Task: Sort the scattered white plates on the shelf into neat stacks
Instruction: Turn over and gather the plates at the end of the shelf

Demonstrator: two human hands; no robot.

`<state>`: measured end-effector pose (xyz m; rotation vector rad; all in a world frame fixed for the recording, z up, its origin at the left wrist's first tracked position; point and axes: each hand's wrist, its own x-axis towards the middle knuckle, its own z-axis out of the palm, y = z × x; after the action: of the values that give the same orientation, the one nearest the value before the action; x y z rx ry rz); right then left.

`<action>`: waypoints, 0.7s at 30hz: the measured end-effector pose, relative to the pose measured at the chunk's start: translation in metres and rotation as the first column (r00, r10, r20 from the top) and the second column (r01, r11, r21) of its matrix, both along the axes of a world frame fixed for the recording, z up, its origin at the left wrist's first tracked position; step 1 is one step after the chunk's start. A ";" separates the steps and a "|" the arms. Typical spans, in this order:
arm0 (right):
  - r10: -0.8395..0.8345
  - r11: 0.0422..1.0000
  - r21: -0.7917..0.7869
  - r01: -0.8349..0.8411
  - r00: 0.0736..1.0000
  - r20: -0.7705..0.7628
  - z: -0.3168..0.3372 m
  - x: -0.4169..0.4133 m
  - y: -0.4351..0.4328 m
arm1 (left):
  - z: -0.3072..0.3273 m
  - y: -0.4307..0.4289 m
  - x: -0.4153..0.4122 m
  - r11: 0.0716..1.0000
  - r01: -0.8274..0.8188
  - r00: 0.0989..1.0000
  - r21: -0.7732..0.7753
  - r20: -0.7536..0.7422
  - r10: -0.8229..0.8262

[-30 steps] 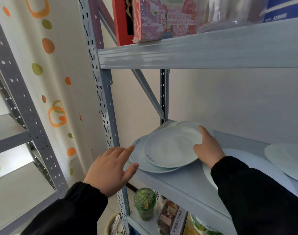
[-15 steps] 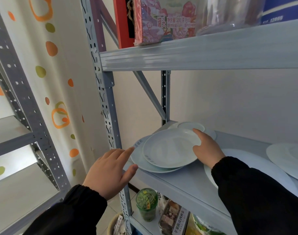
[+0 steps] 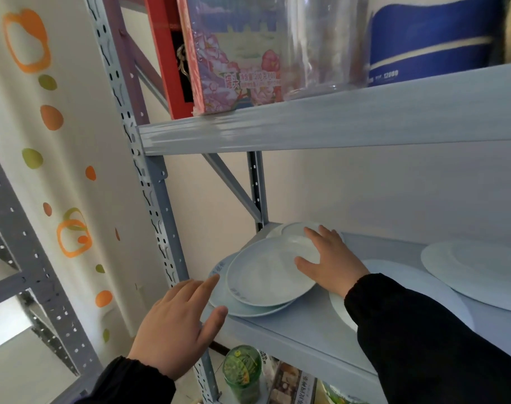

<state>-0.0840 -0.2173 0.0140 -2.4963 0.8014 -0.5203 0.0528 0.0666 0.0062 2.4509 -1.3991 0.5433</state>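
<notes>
On the grey shelf (image 3: 292,330) a white plate (image 3: 263,272) lies on top of a wider plate (image 3: 219,269) at the left end. My right hand (image 3: 332,260) rests with spread fingers on the right rim of the top plate. A small plate (image 3: 292,228) lies behind it, partly hidden. My left hand (image 3: 178,322) hovers at the shelf's front left corner, fingers extended, the index tip at the lower plate's rim. Another plate (image 3: 408,281) lies under my right sleeve, and one more (image 3: 481,272) sits at the far right.
A steel upright (image 3: 158,217) stands just left of the plates. The upper shelf (image 3: 335,121) carries a flowered box (image 3: 233,53), a glass jar (image 3: 321,45) and a blue-white container (image 3: 431,39). Below, a green-lidded jar (image 3: 242,371) and packets sit on a lower shelf.
My right hand has slid forward over the top plate's rim and spread its fingers flat. My left hand has moved closer to the lower plate's edge.
</notes>
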 end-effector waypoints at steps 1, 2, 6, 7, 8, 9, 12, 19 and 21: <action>0.003 1.000 -0.024 -0.003 1.000 -0.008 0.003 -0.005 0.000 | 0.002 -0.004 -0.001 1.000 0.012 1.000 -0.002 0.003 -0.012; 0.005 0.999 -0.047 -0.006 1.000 -0.015 0.007 -0.011 0.000 | 0.005 -0.008 -0.003 1.000 0.023 1.000 -0.002 0.007 -0.023; -0.015 0.990 -0.141 0.008 0.999 -0.044 0.018 -0.047 -0.005 | 0.011 -0.033 -0.017 0.994 0.105 0.994 -0.012 0.018 -0.105; -0.027 0.986 -0.165 0.018 0.998 -0.054 0.020 -0.058 -0.008 | 0.011 -0.040 -0.022 0.991 0.130 0.991 -0.014 0.020 -0.130; -0.042 0.983 -0.182 0.030 0.997 -0.066 0.021 -0.069 -0.011 | 0.011 -0.048 -0.027 0.988 0.157 0.987 -0.015 0.023 -0.156; -0.059 0.980 -0.192 0.044 0.995 -0.077 0.021 -0.081 -0.015 | 0.011 -0.056 -0.031 0.983 0.183 0.983 -0.016 0.025 -0.182; -0.118 0.975 -0.201 0.098 0.989 -0.092 0.020 -0.113 -0.026 | 0.009 -0.080 -0.047 0.966 0.257 0.966 -0.023 0.028 -0.257; -0.116 0.976 -0.199 0.088 0.984 -0.138 0.022 -0.146 -0.039 | 0.008 -0.116 -0.077 0.931 0.365 0.930 -0.012 0.050 -0.364; -0.092 0.974 -0.218 0.055 0.982 -0.163 0.026 -0.139 -0.046 | 0.011 -0.119 -0.080 0.930 0.367 0.929 -0.016 0.053 -0.366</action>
<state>-0.2226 -0.2629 0.0403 -2.7470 0.9525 -0.4398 -0.0274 -0.0520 0.0167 2.0904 -1.8020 0.5305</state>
